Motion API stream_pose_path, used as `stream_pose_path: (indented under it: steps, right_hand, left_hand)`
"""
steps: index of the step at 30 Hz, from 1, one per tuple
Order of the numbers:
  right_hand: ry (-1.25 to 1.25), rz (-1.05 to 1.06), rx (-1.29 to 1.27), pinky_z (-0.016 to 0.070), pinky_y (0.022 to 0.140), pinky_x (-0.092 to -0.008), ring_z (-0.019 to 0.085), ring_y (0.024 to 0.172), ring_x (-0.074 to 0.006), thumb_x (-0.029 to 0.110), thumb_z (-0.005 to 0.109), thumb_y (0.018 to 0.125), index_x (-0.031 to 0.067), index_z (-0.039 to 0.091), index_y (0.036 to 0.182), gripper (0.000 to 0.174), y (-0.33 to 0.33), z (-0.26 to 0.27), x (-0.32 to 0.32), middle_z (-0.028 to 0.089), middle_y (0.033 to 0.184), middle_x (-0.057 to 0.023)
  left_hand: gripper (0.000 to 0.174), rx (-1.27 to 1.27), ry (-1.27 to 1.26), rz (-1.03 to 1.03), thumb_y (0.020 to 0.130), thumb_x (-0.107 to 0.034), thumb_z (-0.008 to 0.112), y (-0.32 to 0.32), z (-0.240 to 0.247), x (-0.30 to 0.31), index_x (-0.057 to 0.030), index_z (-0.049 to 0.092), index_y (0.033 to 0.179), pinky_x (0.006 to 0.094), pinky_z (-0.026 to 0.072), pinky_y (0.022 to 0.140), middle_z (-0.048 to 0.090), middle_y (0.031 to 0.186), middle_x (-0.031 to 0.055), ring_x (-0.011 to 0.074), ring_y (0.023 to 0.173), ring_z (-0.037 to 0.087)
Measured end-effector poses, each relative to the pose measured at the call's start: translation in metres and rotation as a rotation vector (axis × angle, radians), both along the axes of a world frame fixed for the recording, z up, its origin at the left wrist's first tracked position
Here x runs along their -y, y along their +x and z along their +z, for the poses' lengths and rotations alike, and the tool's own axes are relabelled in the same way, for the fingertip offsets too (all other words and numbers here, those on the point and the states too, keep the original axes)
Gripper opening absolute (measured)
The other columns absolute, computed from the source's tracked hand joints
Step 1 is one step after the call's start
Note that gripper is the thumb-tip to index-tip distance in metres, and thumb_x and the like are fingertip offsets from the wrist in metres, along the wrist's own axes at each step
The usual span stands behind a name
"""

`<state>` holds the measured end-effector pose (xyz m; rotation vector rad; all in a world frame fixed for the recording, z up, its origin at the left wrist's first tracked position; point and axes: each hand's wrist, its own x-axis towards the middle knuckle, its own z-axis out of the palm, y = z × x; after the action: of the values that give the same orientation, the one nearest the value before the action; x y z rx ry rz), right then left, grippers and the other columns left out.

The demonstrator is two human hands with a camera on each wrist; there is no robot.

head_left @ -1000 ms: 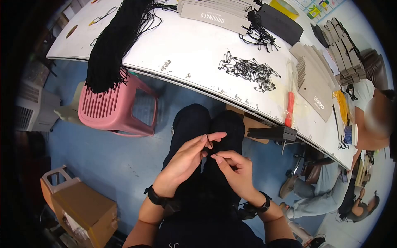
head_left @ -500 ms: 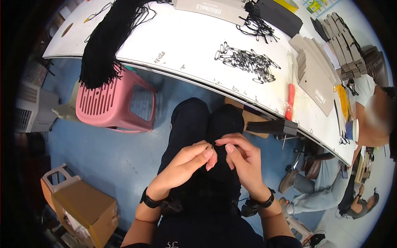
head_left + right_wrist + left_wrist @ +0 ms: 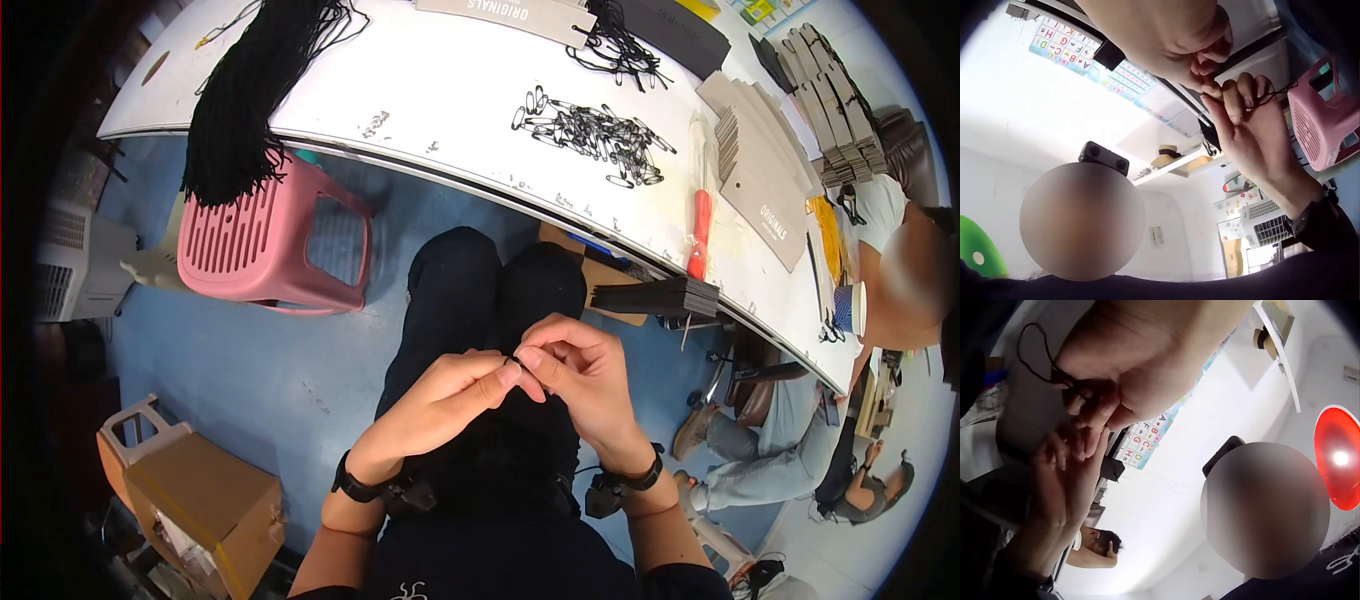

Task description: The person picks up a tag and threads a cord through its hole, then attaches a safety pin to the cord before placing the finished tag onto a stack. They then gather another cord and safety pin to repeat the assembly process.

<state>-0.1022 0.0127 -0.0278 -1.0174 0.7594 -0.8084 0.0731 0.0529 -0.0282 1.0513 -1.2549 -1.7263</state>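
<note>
Over the lap, my left hand [image 3: 445, 402] grips a thin black cord [image 3: 1020, 347] in its curled fingers. A loop of the cord sticks out past that hand in the left wrist view. My right hand [image 3: 585, 385] meets it, thumb and index finger pinching at a small black bit of the cord by the left thumb tip. The fingers hide most of the cord here. On the table ahead lie a heap of black safety pins [image 3: 600, 140] and a thick bundle of black cords [image 3: 245, 105] hanging over the edge.
The white table [image 3: 420, 110] curves across the front. Grey printed cards [image 3: 765, 200] and a red-handled tool [image 3: 699, 235] lie at its right. A pink stool [image 3: 235, 245] stands left, a cardboard box [image 3: 205, 490] lower left. Another person [image 3: 885, 270] sits at right.
My left fingers, extended at first, have curled in over the cord. The right hand drew slightly away, then came back against the left fingertips. The view has shifted a little.
</note>
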Motion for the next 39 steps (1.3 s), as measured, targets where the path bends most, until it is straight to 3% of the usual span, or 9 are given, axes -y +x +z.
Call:
stream_pose_path:
  steps: [2, 12, 20, 22, 26, 31, 39]
  right_hand:
    - [-0.004, -0.008, 0.002, 0.0443, 0.059, -0.0227, 0.055, 0.068, -0.0086, 0.0, 0.061, 0.087, -0.002, 0.062, 0.093, 0.007, 0.001, 0.001, -0.001, 0.06, 0.087, -0.0067]
    - [-0.067, -0.022, -0.036, 0.0439, 0.056, -0.0208, 0.055, 0.065, -0.0094, -0.001, 0.063, 0.085, -0.0027, 0.065, 0.093, 0.008, 0.003, -0.002, -0.002, 0.057, 0.089, -0.0075]
    - [-0.003, 0.093, 0.074, 0.046, 0.061, -0.021, 0.059, 0.074, -0.0091, 0.002, 0.066, 0.084, -0.0032, 0.065, 0.092, 0.01, 0.002, -0.008, 0.004, 0.059, 0.088, -0.0067]
    - [0.142, 0.157, 0.095, 0.0472, 0.065, -0.0211, 0.059, 0.075, -0.0089, 0.003, 0.066, 0.083, -0.0032, 0.066, 0.095, 0.014, 0.002, -0.005, 0.005, 0.06, 0.084, -0.0055]
    - [0.156, 0.263, 0.104, 0.0471, 0.066, -0.0208, 0.058, 0.076, -0.0088, 0.004, 0.068, 0.082, -0.0033, 0.067, 0.098, 0.017, 0.0, -0.006, 0.012, 0.061, 0.081, -0.0042]
    - [-0.051, 0.41, 0.168, 0.0445, 0.062, -0.0211, 0.057, 0.073, -0.0085, 0.002, 0.068, 0.081, -0.001, 0.069, 0.096, 0.015, -0.002, -0.012, 0.018, 0.06, 0.081, -0.0048]
    - [-0.065, 0.445, 0.143, 0.0408, 0.061, -0.0206, 0.053, 0.071, -0.0065, 0.002, 0.066, 0.083, -0.0007, 0.065, 0.087, 0.005, -0.004, -0.01, 0.015, 0.056, 0.085, -0.0023]
  left_hand:
    - [0.034, -0.038, 0.126, 0.0, 0.098, -0.027, 0.043, 0.001, -0.002, -0.001, -0.0021, 0.065, 0.09, 0.0244, 0.0327, 0.059, 0.043, 0.065, -0.0003, 0.0091, 0.063, 0.036]
    - [0.032, -0.103, 0.082, 0.078, 0.096, -0.021, 0.042, 0.0, -0.011, -0.005, 0.0015, 0.064, 0.092, 0.0267, 0.0331, 0.062, 0.043, 0.067, 0.0007, 0.0103, 0.067, 0.037]
    - [0.039, -0.245, 0.122, -0.118, 0.097, -0.029, 0.045, 0.007, -0.003, -0.001, 0.0008, 0.058, 0.076, 0.0248, 0.0329, 0.059, 0.054, 0.072, 0.0031, 0.0099, 0.064, 0.039]
    - [0.04, -0.274, 0.135, -0.134, 0.097, -0.03, 0.045, 0.008, -0.005, -0.002, 0.0011, 0.058, 0.075, 0.0244, 0.033, 0.059, 0.054, 0.071, 0.0031, 0.0095, 0.063, 0.04]
    - [0.04, -0.364, 0.174, -0.219, 0.096, -0.03, 0.046, 0.011, -0.013, -0.003, 0.0014, 0.057, 0.074, 0.0234, 0.0334, 0.057, 0.054, 0.07, 0.0033, 0.0086, 0.061, 0.042]
    - [0.038, -0.492, 0.173, -0.301, 0.096, -0.029, 0.046, 0.011, -0.022, -0.004, 0.0012, 0.057, 0.076, 0.0235, 0.0342, 0.057, 0.053, 0.069, 0.0037, 0.0093, 0.062, 0.044]
    - [0.034, -0.592, 0.222, -0.391, 0.096, -0.028, 0.049, 0.011, -0.024, -0.003, 0.0011, 0.057, 0.08, 0.0235, 0.035, 0.057, 0.051, 0.069, 0.0034, 0.0097, 0.062, 0.045]
